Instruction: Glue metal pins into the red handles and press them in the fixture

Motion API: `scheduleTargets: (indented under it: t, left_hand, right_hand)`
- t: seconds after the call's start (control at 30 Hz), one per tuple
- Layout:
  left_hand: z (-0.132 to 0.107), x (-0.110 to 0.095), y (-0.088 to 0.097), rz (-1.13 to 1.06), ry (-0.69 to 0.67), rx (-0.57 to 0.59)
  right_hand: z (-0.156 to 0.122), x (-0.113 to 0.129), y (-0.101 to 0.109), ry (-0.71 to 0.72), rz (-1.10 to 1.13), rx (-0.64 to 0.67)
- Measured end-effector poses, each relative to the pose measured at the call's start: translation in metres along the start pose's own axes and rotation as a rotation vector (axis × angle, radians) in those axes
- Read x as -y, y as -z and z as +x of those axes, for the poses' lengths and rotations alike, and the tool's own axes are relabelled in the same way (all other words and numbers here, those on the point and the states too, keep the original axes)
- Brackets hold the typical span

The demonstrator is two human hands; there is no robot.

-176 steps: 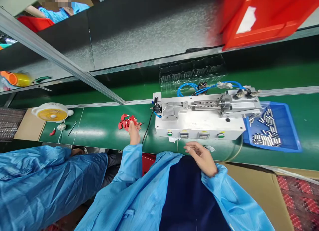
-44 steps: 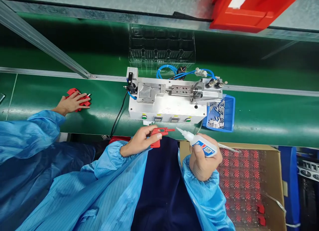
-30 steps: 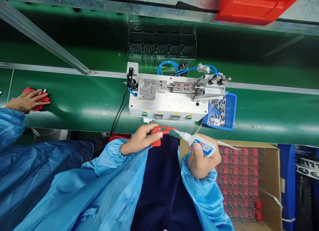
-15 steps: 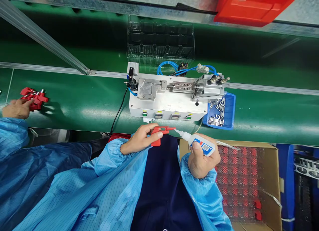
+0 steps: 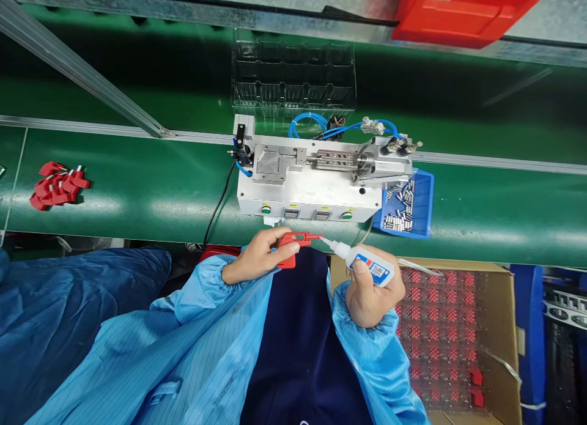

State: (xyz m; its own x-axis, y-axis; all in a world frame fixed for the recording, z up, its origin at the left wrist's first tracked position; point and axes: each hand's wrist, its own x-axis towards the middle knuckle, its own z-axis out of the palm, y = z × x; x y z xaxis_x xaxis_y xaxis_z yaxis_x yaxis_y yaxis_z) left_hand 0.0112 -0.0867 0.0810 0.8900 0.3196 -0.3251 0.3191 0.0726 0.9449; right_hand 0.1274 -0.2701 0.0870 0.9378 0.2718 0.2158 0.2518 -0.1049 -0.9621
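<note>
As the left grip (image 5: 257, 255) pinches a red part (image 5: 287, 262), the right (image 5: 372, 298) clasps a bottle (image 5: 380, 271), thumb (image 5: 362, 274) uppermost

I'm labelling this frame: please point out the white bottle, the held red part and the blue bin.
White bottle (image 5: 374, 267): head view, printed label.
Held red part (image 5: 305, 242): head view, body near thin stem.
Blue bin (image 5: 424, 200): head view, right wall.

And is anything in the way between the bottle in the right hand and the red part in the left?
Nothing visible: the nozzle of the bottle meets or nearly meets the tip of the red part.
</note>
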Motion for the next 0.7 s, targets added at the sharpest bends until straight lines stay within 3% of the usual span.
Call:
scheduleTargets:
  t: [0.7]
  left_hand:
    - [0.0019, 0.0006, -0.0009, 0.008, 0.007, -0.014]
  right_hand:
    - [-0.0004, -0.002, -0.0007, -0.044, -0.033, 0.003]
